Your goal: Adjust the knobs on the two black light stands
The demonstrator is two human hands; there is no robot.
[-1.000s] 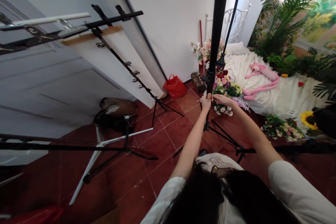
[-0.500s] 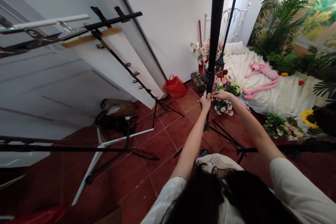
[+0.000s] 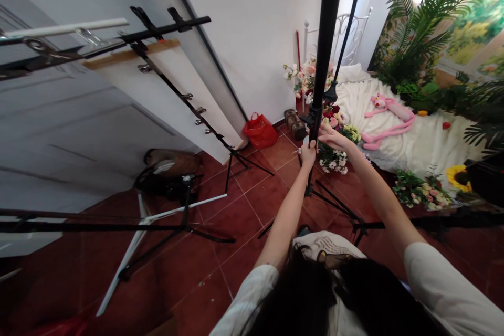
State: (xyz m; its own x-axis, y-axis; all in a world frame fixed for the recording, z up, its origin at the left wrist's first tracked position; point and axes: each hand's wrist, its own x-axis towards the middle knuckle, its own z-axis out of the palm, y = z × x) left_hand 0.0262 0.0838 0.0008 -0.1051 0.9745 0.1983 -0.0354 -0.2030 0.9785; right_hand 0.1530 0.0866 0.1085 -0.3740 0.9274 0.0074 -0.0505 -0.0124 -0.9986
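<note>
From where I stand, the person's left hand (image 3: pixel 309 153) has its grip wrapped firmly around the black pole (image 3: pixel 326 26), which rises from spread legs (image 3: pixel 338 201). The right hand (image 3: pixel 334 137) is just beside it, grip loose, fingers apart. Beyond are flowers (image 3: pixel 334 161), then a pink plush toy (image 3: pixel 400 111) on a white cover (image 3: pixel 429 147).
</note>
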